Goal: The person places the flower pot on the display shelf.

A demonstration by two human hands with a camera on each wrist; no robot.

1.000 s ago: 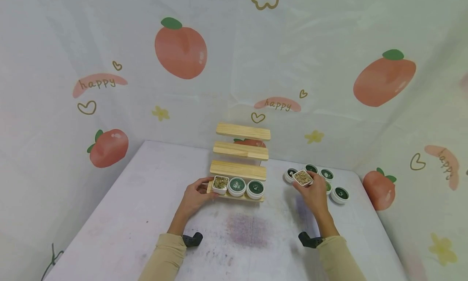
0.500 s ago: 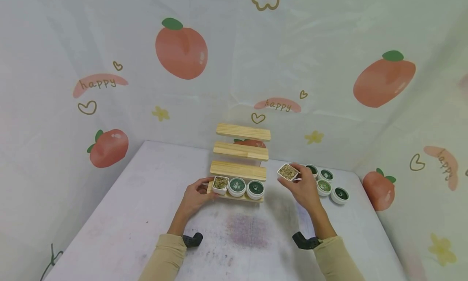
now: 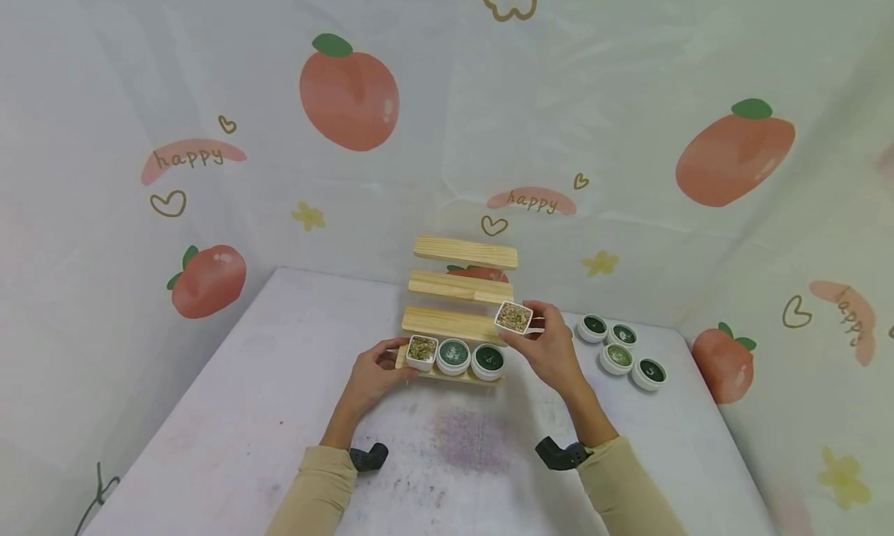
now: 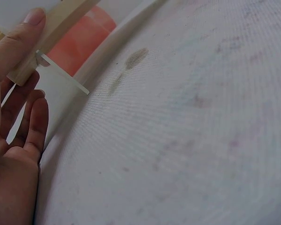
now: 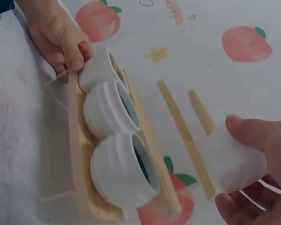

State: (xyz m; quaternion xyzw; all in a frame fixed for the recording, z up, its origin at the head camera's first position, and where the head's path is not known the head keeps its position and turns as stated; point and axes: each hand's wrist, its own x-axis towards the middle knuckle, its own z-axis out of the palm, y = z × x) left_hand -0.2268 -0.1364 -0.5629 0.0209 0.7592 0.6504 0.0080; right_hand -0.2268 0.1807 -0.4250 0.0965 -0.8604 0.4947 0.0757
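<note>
A tiered wooden rack (image 3: 447, 322) stands at the table's back. My left hand (image 3: 373, 375) grips the left end of its lowest board; in the left wrist view, the thumb lies on top beside a white pot and fingers curl beneath the board (image 4: 56, 26). That board bears a square white pot (image 3: 422, 350) with greenish-brown grainy filling and two round white pots (image 3: 453, 354) with dark green filling. My right hand (image 3: 548, 346) holds another square white pot (image 3: 514, 317), filled with tan grains, in front of the right end of the second-lowest board.
Several round white pots (image 3: 617, 357) with green filling are grouped at the table's back right. A pale fabric backdrop with printed fruit hangs behind the rack. The white table (image 3: 279, 381) has faint purple stains at the middle.
My right hand has carried the tan-filled square pot leftward from the group of round pots to the rack's right end. The left hand has stayed on the lowest board.
</note>
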